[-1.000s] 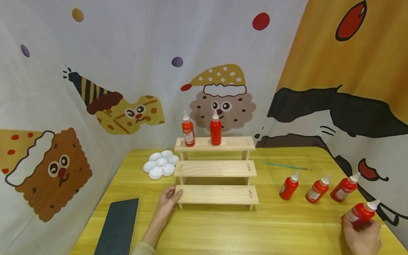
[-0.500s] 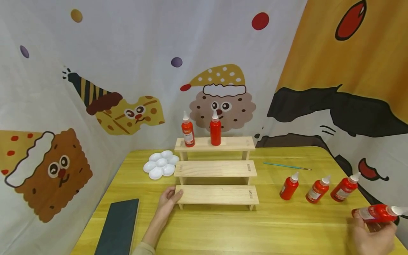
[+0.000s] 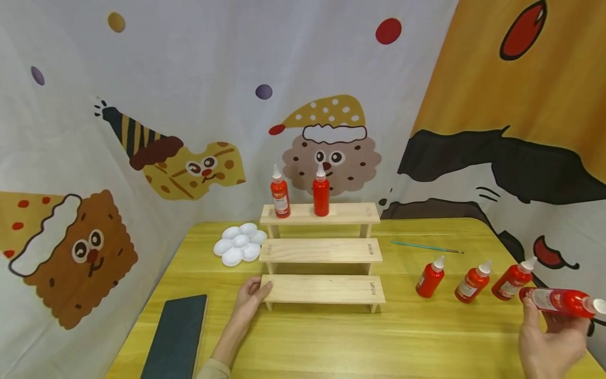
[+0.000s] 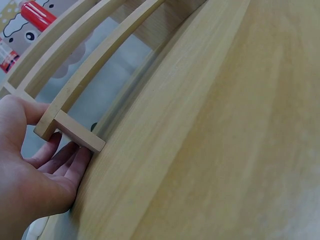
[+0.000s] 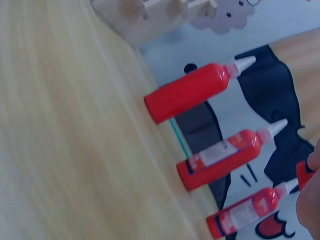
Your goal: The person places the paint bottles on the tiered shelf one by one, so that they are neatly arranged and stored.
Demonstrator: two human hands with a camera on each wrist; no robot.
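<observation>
My right hand (image 3: 551,337) grips a red paint bottle (image 3: 556,301) with a white nozzle, held sideways above the table's right edge, nozzle pointing right. In the right wrist view only part of that hand (image 5: 310,200) shows. My left hand (image 3: 251,299) holds the left end of the lowest step of a three-tier wooden stand (image 3: 322,289); in the left wrist view the thumb lies on top and the fingers curl beneath the board's end. Two red bottles, one on the left (image 3: 280,196) and one near the middle (image 3: 321,193), stand upright on the top tier.
Three more red bottles (image 3: 430,278) stand on the table right of the stand. A thin teal paintbrush (image 3: 426,247) lies behind them. Left of the stand is a white flower-shaped palette (image 3: 239,243); a dark book-like slab (image 3: 175,337) lies at front left. A printed curtain (image 3: 199,79) hangs behind.
The bottle in my right hand has tipped from leaning to nearly level and moved slightly right and up. My left hand stays on the stand.
</observation>
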